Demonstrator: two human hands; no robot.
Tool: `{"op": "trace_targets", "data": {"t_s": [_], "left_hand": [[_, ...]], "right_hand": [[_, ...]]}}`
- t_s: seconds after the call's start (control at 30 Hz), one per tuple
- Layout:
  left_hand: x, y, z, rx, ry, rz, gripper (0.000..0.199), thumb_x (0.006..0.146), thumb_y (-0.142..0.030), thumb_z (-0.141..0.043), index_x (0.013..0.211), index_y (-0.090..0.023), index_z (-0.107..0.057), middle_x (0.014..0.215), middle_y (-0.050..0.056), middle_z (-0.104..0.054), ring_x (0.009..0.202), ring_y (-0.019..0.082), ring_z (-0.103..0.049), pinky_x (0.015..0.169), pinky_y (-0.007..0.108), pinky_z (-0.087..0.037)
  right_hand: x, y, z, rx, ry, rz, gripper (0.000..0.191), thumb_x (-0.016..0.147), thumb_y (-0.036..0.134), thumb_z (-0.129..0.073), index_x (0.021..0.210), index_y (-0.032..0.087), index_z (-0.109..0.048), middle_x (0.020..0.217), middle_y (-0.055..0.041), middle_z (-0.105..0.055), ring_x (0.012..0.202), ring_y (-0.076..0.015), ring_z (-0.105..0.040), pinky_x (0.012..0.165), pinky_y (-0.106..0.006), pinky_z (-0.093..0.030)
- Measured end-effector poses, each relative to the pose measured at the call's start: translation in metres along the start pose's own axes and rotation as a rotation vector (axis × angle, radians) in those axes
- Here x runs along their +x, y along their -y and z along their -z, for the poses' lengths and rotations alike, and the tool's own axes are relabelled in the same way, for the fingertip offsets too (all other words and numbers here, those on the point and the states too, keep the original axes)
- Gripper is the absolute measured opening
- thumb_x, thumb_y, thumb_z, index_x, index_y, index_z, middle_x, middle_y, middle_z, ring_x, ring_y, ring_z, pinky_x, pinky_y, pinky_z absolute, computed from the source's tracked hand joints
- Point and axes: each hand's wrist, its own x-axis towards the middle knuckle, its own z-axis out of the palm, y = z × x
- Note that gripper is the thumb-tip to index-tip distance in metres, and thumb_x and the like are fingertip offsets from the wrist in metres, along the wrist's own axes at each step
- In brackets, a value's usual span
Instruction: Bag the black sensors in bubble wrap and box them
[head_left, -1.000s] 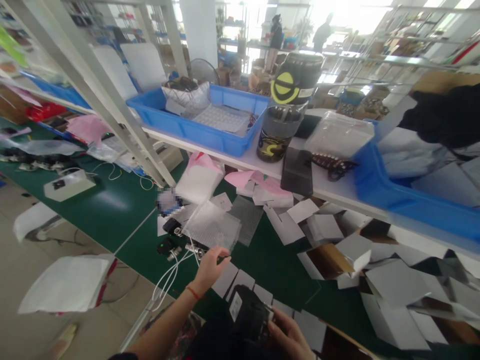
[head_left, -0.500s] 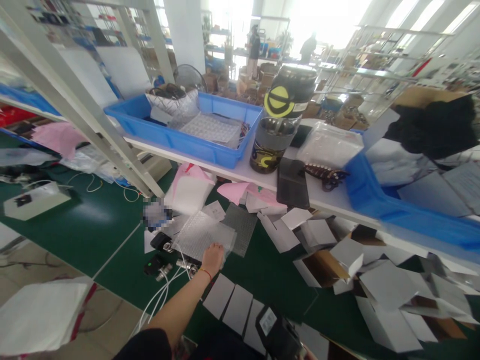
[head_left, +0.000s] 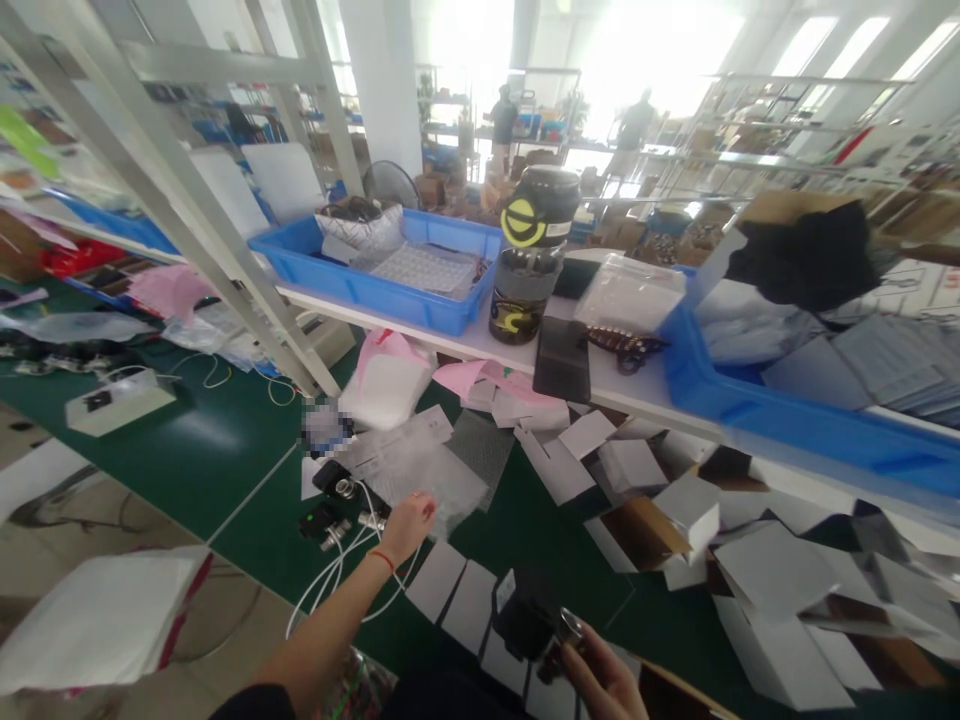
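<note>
On the shelf [head_left: 637, 385] – tray [head_left: 367, 302] on L, bottle [head_left: 519, 292] just R of it, next flat slab [head_left: 561, 365], then bin [head_left: 810, 410] at far R. Below, on the table [head_left: 187, 430] – devices [head_left: 319, 520] L of plastic sheets [head_left: 457, 480], boxes [head_left: 776, 570] to R.

We see matt black plastic on the device [head_left: 517, 617], with shiny, smooth metal at its fitting [head_left: 571, 627]. The wrap [head_left: 451, 478] looks like thin, clear, textured plastic. Our bench [head_left: 202, 430] is smooth with a soft gloss, the boxes [head_left: 776, 568] matt card, the tray [head_left: 420, 314] smooth plastic.
</note>
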Motion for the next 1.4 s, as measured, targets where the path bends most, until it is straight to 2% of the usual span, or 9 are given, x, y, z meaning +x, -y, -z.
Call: {"op": "trace_targets", "data": {"t_s": [0.1, 0.2, 0.33, 0.5, 0.67, 0.83, 1.03, 1.27, 1.4], "left_hand": [[-0.030, -0.018, -0.006, -0.110, 0.070, -0.085, 0.020, 0.102, -0.034, -0.066, 0.098, -0.015, -0.067, 0.098, 0.003, -0.069, 0.087, 0.019, -0.068, 0.082, 0.038, -0.059], [-0.061, -0.037, -0.025, -0.155, 0.181, -0.134, 0.021, 0.102, -0.034, -0.067, 0.094, -0.014, -0.067, 0.090, 0.001, -0.069, 0.079, 0.016, -0.067, 0.075, 0.034, -0.059], [-0.091, -0.063, -0.056, -0.084, 0.265, -0.128, 0.020, 0.101, -0.034, -0.067, 0.095, -0.014, -0.068, 0.095, 0.003, -0.070, 0.089, 0.020, -0.069, 0.084, 0.039, -0.059], [-0.110, -0.099, -0.080, 0.041, 0.216, -0.070, 0.039, 0.096, -0.044, -0.071, 0.121, -0.016, -0.065, 0.127, 0.012, -0.065, 0.121, 0.032, -0.060, 0.104, 0.056, -0.049], [-0.111, -0.111, -0.090, 0.007, 0.212, -0.077, 0.025, 0.101, -0.037, -0.065, 0.115, -0.016, -0.067, 0.123, 0.009, -0.067, 0.116, 0.028, -0.063, 0.102, 0.051, -0.052], [-0.100, -0.102, -0.080, -0.050, 0.219, -0.050, 0.021, 0.103, -0.034, -0.065, 0.096, -0.014, -0.069, 0.098, 0.004, -0.072, 0.093, 0.020, -0.070, 0.088, 0.041, -0.060], [-0.104, -0.108, -0.039, -0.023, 0.072, -0.035, 0.021, 0.104, -0.030, -0.062, 0.092, -0.014, -0.068, 0.094, 0.003, -0.071, 0.090, 0.019, -0.070, 0.087, 0.040, -0.059], [-0.124, -0.146, -0.028, 0.009, -0.001, -0.159, 0.013, 0.102, -0.020, -0.062, 0.091, -0.015, -0.067, 0.088, 0.001, -0.068, 0.080, 0.017, -0.066, 0.079, 0.036, -0.058], [-0.125, -0.149, -0.022, 0.011, -0.107, -0.180, 0.017, 0.097, -0.010, -0.062, 0.081, -0.015, -0.063, 0.096, 0.004, -0.065, 0.097, 0.021, -0.063, 0.089, 0.041, -0.055]], "right_hand": [[0.004, -0.005, -0.006, -0.161, -0.001, 0.164, 0.063, 0.072, 0.067, -0.087, 0.109, 0.016, -0.080, 0.101, -0.0142, -0.080, 0.092, -0.0318, -0.076, 0.082, -0.037, -0.064], [0.011, -0.014, -0.013, -0.216, 0.021, 0.204, 0.061, 0.078, 0.063, -0.083, 0.113, 0.014, -0.078, 0.103, -0.0154, -0.079, 0.093, -0.0329, -0.076, 0.083, -0.039, -0.064], [0.019, -0.028, -0.012, -0.291, 0.067, 0.270, 0.052, 0.078, 0.057, -0.081, 0.107, 0.014, -0.079, 0.103, -0.0152, -0.078, 0.093, -0.0327, -0.076, 0.081, -0.037, -0.065], [0.015, -0.043, 0.004, -0.354, 0.063, 0.290, 0.045, 0.081, 0.051, -0.077, 0.104, 0.013, -0.080, 0.097, -0.0154, -0.078, 0.086, -0.0328, -0.077, 0.072, -0.036, -0.067], [0.009, -0.054, 0.022, -0.402, 0.053, 0.327, 0.044, 0.085, 0.051, -0.071, 0.106, 0.013, -0.079, 0.099, -0.0160, -0.079, 0.089, -0.0331, -0.078, 0.073, -0.037, -0.067], [0.009, -0.056, 0.029, -0.485, 0.093, 0.414, 0.039, 0.088, 0.048, -0.069, 0.109, 0.016, -0.078, 0.104, -0.0146, -0.077, 0.095, -0.0315, -0.076, 0.081, -0.038, -0.066], [0.006, -0.054, 0.027, -0.635, 0.172, 0.504, 0.031, 0.088, 0.038, -0.065, 0.111, 0.022, -0.079, 0.108, -0.0130, -0.076, 0.099, -0.0339, -0.073, 0.091, -0.045, -0.060], [0.005, -0.048, 0.010, -0.662, 0.164, 0.471, 0.024, 0.092, 0.037, -0.062, 0.100, 0.021, -0.078, 0.094, -0.0100, -0.077, 0.086, -0.0296, -0.075, 0.077, -0.035, -0.061], [0.002, -0.046, 0.008, -0.652, 0.175, 0.463, 0.022, 0.093, 0.036, -0.062, 0.095, 0.020, -0.077, 0.089, -0.0085, -0.077, 0.080, -0.0282, -0.074, 0.072, -0.034, -0.060]]}}
